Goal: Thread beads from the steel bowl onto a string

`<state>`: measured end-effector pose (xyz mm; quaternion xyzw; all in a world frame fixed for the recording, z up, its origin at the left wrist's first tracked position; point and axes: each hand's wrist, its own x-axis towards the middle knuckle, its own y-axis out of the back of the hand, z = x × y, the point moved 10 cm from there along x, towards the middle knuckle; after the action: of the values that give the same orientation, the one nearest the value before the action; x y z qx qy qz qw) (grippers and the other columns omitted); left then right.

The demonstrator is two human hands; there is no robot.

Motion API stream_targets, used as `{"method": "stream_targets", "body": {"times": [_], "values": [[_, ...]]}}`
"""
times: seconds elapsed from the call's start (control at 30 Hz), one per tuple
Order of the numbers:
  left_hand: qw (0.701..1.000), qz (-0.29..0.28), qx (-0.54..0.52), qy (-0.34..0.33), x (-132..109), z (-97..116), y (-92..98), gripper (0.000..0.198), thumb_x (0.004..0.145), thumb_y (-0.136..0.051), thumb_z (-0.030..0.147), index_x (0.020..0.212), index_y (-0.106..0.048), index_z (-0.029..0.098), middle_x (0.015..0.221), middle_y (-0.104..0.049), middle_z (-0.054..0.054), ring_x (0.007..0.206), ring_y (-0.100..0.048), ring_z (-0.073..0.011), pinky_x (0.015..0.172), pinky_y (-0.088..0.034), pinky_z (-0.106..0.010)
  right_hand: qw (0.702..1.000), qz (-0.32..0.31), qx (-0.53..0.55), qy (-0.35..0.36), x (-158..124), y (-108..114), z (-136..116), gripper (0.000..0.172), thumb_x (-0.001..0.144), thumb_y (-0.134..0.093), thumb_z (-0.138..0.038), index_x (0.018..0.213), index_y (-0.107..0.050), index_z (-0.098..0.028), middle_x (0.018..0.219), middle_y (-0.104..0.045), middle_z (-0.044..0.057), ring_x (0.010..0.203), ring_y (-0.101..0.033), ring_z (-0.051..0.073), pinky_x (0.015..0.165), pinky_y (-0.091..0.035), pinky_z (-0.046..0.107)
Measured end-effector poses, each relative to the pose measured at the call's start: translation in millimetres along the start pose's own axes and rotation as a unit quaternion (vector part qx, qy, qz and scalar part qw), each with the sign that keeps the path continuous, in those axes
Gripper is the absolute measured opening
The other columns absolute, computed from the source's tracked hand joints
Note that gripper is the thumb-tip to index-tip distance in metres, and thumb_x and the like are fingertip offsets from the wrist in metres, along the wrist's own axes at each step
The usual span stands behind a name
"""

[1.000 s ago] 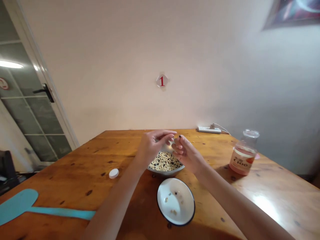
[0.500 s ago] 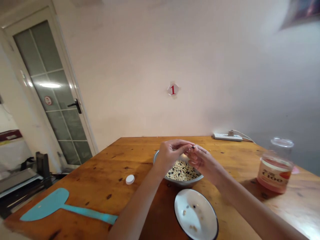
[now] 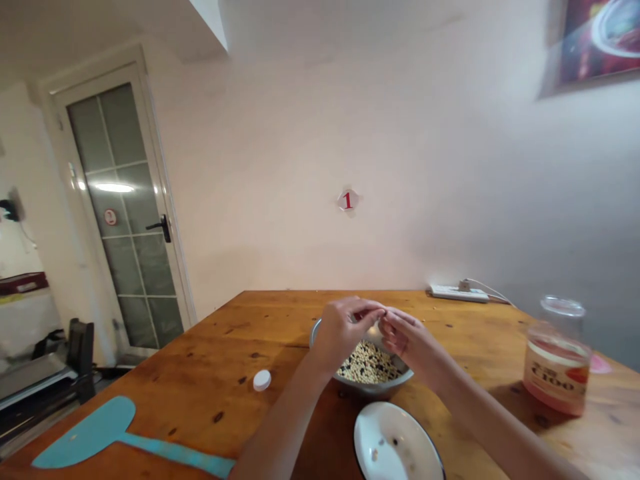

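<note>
My left hand (image 3: 344, 330) and my right hand (image 3: 407, 340) hover over a grey metal bowl (image 3: 371, 389), their fingertips meeting above its rim. The bowl holds a mix of pale and dark beans (image 3: 369, 365). My right fingertips seem to pinch a small dark bean, which is mostly hidden at this moment. Nothing shows in my left fingers. Just below the bowl is a white enamel plate (image 3: 387, 433) with a dark rim and a few scattered beans.
On the wooden table (image 3: 280, 333) stand a jar with a clear lid and pink contents (image 3: 557, 370) at the right and a small white cap (image 3: 262, 380) at the left. A blue spatula (image 3: 95, 430) lies at the front left, and a power strip (image 3: 459, 293) sits at the back edge.
The whole scene sits lower in the picture and has levelled out as my head turned. My hands stay over the bowl with their fingertips together.
</note>
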<state>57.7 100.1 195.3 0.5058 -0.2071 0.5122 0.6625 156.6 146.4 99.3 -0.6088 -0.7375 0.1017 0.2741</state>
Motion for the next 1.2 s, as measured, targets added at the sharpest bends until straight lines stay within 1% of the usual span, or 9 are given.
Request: {"method": "stream_targets", "body": {"times": [0.17,0.43,0.63,0.77,0.8,0.83,0.93,1.1,1.2], "values": [[0.993,0.025,0.094,-0.063,-3,14,2.0,0.015,0.088,-0.054,0.023,0.085,-0.068,0.017,0.077,-0.068,-0.003,0.072,-0.060,-0.0134,0.068,-0.045,-0.023,1.000,-0.005,-0.018,0.022,-1,-3,-9,0.039,0.055,-0.083,-0.042,0.055,-0.055,-0.014,0.050,-0.047,-0.006,0.041,-0.040,0.003,0.040,-0.035,0.015],[0.996,0.053,0.057,-0.034,-2,6,9.1,0.015,0.088,-0.054,0.026,0.083,-0.065,0.017,0.076,-0.067,-0.002,0.072,-0.061,-0.0121,0.069,-0.047,-0.023,1.000,-0.015,-0.016,0.014,-2,-4,-12,0.032,0.060,-0.081,-0.038,0.064,-0.059,-0.015,0.052,-0.049,-0.006,0.043,-0.043,0.003,0.041,-0.035,0.013],[0.989,0.128,-0.064,0.046,0,-24,38.3,0.019,0.084,-0.059,0.035,0.082,-0.066,0.017,0.075,-0.066,-0.001,0.065,-0.061,-0.0104,0.065,-0.050,-0.020,0.998,-0.031,-0.042,0.025,3,0,-10,0.029,0.065,-0.076,-0.040,0.068,-0.061,-0.016,0.051,-0.049,-0.007,0.042,-0.041,0.003,0.041,-0.034,0.014],[0.973,0.169,-0.131,0.087,1,-45,54.6,0.022,0.080,-0.063,0.038,0.081,-0.067,0.017,0.071,-0.066,-0.001,0.063,-0.061,-0.0097,0.061,-0.051,-0.018,0.976,-0.127,-0.175,0.016,-2,-14,-17,0.023,0.071,-0.070,-0.039,0.074,-0.064,-0.016,0.052,-0.053,-0.006,0.046,-0.042,0.005,0.045,-0.034,0.016],[0.971,0.174,-0.134,0.092,1,-47,56.9,0.022,0.079,-0.064,0.038,0.081,-0.067,0.016,0.070,-0.066,-0.001,0.063,-0.061,-0.0097,0.061,-0.051,-0.018,0.952,-0.179,-0.248,0.000,-8,-23,-15,0.021,0.072,-0.069,-0.037,0.074,-0.066,-0.016,0.056,-0.056,-0.004,0.048,-0.045,0.005,0.047,-0.035,0.016],[0.970,0.177,-0.136,0.094,1,-48,58.3,0.022,0.079,-0.064,0.038,0.081,-0.067,0.016,0.070,-0.066,-0.001,0.063,-0.061,-0.0097,0.061,-0.051,-0.019,0.912,-0.241,-0.332,-0.008,-17,-33,-12,0.017,0.074,-0.068,-0.033,0.075,-0.068,-0.016,0.063,-0.062,-0.002,0.053,-0.049,0.006,0.050,-0.036,0.017],[0.966,0.184,-0.154,0.095,1,-47,59.2,0.021,0.078,-0.065,0.038,0.081,-0.068,0.017,0.070,-0.065,0.000,0.062,-0.059,-0.0087,0.061,-0.051,-0.018,0.765,-0.363,-0.533,-0.008,-46,-54,2,0.009,0.076,-0.066,-0.023,0.081,-0.073,-0.020,0.074,-0.070,-0.001,0.064,-0.057,0.008,0.057,-0.039,0.018],[0.959,0.212,-0.172,0.080,0,-45,63.1,0.019,0.077,-0.067,0.036,0.080,-0.068,0.018,0.068,-0.064,0.000,0.060,-0.058,-0.0083,0.060,-0.051,-0.018,0.587,-0.354,-0.728,-0.016,-61,-63,27,0.010,0.072,-0.069,-0.021,0.079,-0.076,-0.023,0.072,-0.074,-0.001,0.066,-0.064,0.012,0.053,-0.035,0.021],[0.957,0.219,-0.176,0.076,0,-44,64.4,0.019,0.077,-0.066,0.036,0.080,-0.068,0.018,0.068,-0.064,0.000,0.060,-0.058,-0.0084,0.060,-0.050,-0.018,0.528,-0.374,-0.760,-0.057,-70,-65,42,0.013,0.074,-0.068,-0.022,0.083,-0.077,-0.022,0.077,-0.075,0.000,0.070,-0.066,0.014,0.052,-0.035,0.021]]}}
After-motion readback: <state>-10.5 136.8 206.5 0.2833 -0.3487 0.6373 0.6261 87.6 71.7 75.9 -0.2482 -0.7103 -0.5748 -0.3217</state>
